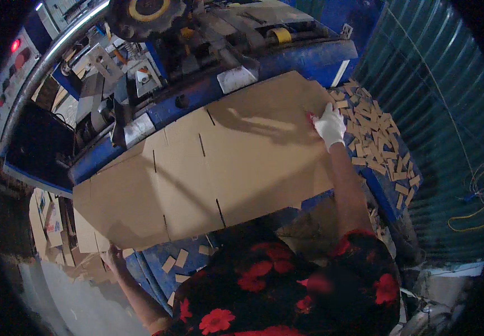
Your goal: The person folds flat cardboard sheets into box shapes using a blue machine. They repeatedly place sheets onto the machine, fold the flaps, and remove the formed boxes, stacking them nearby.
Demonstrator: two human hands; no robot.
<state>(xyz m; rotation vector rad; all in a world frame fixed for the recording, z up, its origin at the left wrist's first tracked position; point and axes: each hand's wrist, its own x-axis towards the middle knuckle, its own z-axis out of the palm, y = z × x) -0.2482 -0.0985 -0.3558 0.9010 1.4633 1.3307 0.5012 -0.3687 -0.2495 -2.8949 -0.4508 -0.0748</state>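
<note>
A large flat slotted cardboard sheet (225, 162) lies tilted across the blue machine (309, 56), spanning from lower left to upper right. My right hand (329, 126), in a white glove, grips the sheet's right edge. My left hand (112, 256) is bare and holds the sheet from beneath at its lower left corner, mostly hidden by the board. My forearms come up from a black top with red flowers.
Several small cardboard offcuts (379, 140) litter the blue ledge right of the sheet, and a few lie on the blue surface (177, 263) below it. A control panel with a red light (15, 45) is at upper left. A corrugated metal wall (438, 112) stands right.
</note>
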